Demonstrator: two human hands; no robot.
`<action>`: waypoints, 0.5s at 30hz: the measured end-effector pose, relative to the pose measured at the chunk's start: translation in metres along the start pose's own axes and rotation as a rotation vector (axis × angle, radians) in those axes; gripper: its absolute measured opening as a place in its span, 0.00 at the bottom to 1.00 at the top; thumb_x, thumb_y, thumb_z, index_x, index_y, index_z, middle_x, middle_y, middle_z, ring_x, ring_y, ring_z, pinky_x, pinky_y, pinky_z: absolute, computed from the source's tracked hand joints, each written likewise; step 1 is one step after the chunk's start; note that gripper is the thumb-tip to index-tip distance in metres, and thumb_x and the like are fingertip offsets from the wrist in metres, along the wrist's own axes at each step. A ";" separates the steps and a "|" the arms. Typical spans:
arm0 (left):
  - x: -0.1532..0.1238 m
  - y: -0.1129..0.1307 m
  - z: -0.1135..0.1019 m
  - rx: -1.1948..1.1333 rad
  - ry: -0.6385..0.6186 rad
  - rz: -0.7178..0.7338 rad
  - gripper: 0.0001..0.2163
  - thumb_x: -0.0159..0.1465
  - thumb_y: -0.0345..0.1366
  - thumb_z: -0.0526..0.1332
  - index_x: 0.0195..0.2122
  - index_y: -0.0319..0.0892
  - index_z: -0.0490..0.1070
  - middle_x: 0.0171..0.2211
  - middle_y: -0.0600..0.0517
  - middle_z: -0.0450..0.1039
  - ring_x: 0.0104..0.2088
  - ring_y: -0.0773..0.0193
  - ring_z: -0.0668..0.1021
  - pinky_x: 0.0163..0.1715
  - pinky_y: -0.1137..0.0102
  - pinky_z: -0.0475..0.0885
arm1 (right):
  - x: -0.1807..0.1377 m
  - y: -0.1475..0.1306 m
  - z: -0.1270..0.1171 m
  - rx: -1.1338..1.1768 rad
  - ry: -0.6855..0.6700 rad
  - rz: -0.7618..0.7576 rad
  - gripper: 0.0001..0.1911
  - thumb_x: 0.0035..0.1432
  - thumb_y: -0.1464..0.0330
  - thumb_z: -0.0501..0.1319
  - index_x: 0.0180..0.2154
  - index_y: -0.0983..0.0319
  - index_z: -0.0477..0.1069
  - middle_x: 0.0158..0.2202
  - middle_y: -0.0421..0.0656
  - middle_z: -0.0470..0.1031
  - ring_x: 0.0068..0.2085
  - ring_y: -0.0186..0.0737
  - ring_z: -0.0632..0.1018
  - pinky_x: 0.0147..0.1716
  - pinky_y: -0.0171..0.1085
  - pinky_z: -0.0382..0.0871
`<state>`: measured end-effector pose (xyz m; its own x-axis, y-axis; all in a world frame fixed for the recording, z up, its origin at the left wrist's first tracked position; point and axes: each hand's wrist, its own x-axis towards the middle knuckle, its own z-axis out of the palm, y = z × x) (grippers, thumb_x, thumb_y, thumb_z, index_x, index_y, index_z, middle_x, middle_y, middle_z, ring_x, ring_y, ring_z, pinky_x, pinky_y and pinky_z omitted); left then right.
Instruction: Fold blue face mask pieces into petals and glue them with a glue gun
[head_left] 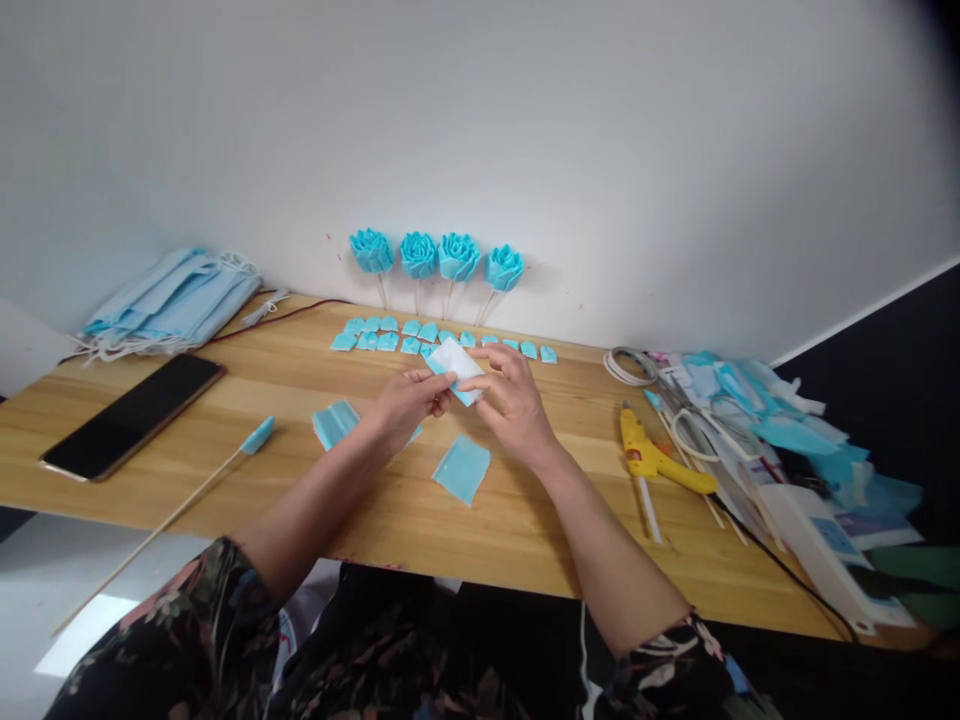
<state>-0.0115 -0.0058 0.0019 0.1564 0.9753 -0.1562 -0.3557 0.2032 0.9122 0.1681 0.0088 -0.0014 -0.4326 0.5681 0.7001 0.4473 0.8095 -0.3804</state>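
Observation:
Both hands hold a small rectangle of mask fabric (456,366), white side up with a blue edge, above the middle of the wooden table (525,530). My left hand (409,400) pinches its lower left corner. My right hand (510,400) pinches its right side. Below them lie a blue fabric square (462,468) and a pleated blue piece (335,422). Behind them sit rows of small folded blue pieces (390,335).
Four blue fabric roses (435,255) on sticks lean on the wall. A stack of face masks (169,300) and a phone (135,415) lie left. A stick with a blue tip (225,465) overhangs the front edge. A yellow glue gun (660,462) and scraps (750,420) lie right.

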 end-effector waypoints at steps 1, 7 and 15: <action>0.000 0.000 0.000 0.012 0.003 0.008 0.14 0.49 0.41 0.72 0.21 0.37 0.71 0.18 0.53 0.69 0.20 0.71 0.68 0.23 0.73 0.60 | 0.000 0.000 0.000 0.008 -0.006 0.002 0.18 0.54 0.80 0.59 0.38 0.52 0.76 0.56 0.40 0.70 0.60 0.48 0.67 0.60 0.55 0.60; 0.001 -0.002 0.001 0.088 0.059 0.027 0.16 0.47 0.43 0.72 0.18 0.38 0.69 0.16 0.53 0.68 0.19 0.71 0.67 0.23 0.72 0.60 | -0.001 -0.001 0.003 0.109 0.005 0.097 0.09 0.57 0.74 0.63 0.32 0.53 0.77 0.53 0.41 0.72 0.58 0.47 0.68 0.56 0.51 0.65; 0.000 -0.005 0.000 0.302 0.103 0.114 0.17 0.49 0.49 0.70 0.21 0.38 0.74 0.17 0.54 0.67 0.20 0.71 0.66 0.24 0.71 0.59 | -0.003 -0.002 0.008 0.371 0.074 0.359 0.03 0.57 0.65 0.65 0.33 0.57 0.76 0.53 0.46 0.73 0.57 0.46 0.72 0.57 0.48 0.63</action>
<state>-0.0095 -0.0070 -0.0024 0.0317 0.9970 -0.0699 -0.0737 0.0721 0.9947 0.1619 0.0062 -0.0076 -0.2405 0.8184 0.5219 0.2436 0.5714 -0.7837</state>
